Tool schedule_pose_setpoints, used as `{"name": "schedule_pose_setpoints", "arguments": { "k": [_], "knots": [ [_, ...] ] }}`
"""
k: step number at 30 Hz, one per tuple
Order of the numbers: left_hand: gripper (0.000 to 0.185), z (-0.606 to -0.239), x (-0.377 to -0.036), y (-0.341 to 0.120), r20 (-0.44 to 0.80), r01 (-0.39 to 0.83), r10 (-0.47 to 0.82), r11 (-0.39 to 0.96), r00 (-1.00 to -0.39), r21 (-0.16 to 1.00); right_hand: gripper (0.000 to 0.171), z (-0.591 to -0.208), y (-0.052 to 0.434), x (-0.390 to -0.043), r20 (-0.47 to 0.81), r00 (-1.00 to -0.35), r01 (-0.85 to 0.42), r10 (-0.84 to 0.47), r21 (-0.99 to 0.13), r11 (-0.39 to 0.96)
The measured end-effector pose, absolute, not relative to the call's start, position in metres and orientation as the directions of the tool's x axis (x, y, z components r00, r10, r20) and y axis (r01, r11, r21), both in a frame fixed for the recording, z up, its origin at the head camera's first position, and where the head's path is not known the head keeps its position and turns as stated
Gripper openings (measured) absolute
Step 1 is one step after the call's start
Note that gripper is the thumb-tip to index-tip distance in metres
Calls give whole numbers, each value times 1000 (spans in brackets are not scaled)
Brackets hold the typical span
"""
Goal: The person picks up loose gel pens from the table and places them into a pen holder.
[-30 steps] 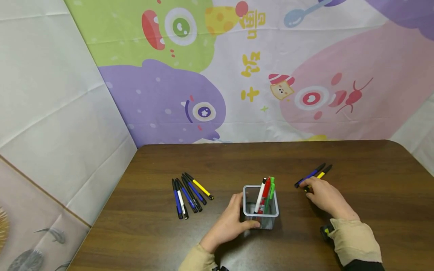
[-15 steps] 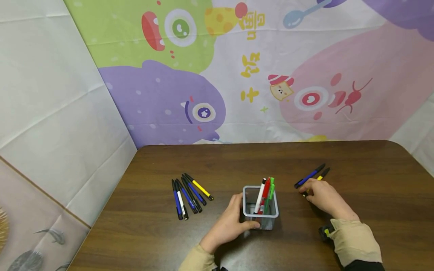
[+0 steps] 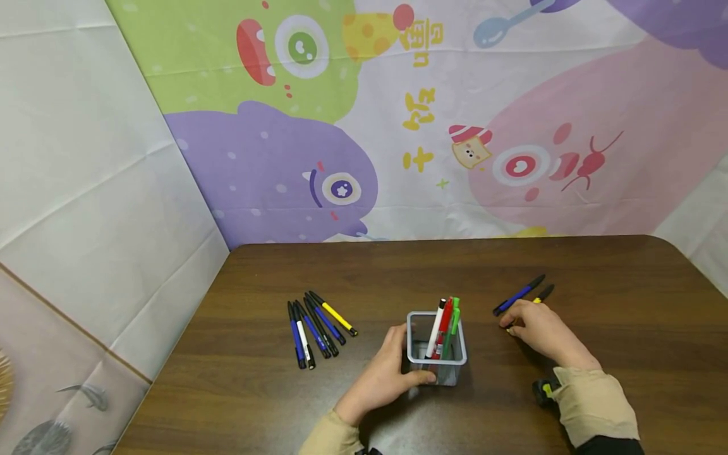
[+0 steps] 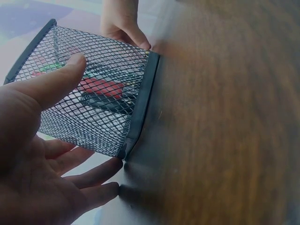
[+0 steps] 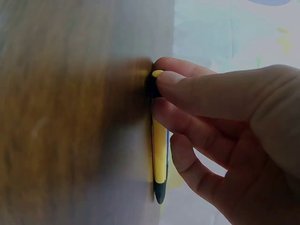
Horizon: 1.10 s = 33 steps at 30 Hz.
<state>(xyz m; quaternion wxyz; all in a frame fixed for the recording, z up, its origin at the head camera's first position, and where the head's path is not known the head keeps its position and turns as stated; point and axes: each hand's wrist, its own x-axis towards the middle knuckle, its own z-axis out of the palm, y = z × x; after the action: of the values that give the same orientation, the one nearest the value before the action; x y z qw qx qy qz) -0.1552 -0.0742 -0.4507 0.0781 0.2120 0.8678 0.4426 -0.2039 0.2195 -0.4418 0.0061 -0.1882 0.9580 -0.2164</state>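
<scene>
I count one mesh pen holder (image 3: 449, 375) with one white pen (image 3: 435, 330), at least one red pen (image 3: 446, 319) and at least one green pen (image 3: 455, 322); overlap hides the exact number. Left of it, six loose pens: three blue pens (image 3: 296, 335), one white-barrelled pen (image 3: 303, 335), one black pen (image 3: 321, 328), one yellow-barrelled pen (image 3: 337, 314). Right, two: one blue-barrelled pen (image 3: 519, 297), one yellow pen (image 5: 160, 154).

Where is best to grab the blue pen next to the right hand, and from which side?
Likely mid-barrel on the blue pen, from above and slightly left, pinching across its length. It is slim and lies flat on the table, and the yellow pen, pinched in the right hand, sits close on its right.
</scene>
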Motion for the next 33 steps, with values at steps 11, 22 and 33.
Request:
{"name": "schedule_pose_setpoints", "arguments": {
  "k": [11,22,33],
  "knots": [
    [83,-451,-155,-74,61,311,443,519,-894,796,20,-445,217,-204,75,-916,-386,-395,-435,814],
    [83,-451,-155,-73,62,310,436,526,-898,792,19,-446,216,-204,98,-920,-385,-380,-411,827],
    [84,-451,-155,-74,61,309,437,525,-898,793,12,-443,212,-205,111,-926,-375,-362,-407,833]
  ]
}}
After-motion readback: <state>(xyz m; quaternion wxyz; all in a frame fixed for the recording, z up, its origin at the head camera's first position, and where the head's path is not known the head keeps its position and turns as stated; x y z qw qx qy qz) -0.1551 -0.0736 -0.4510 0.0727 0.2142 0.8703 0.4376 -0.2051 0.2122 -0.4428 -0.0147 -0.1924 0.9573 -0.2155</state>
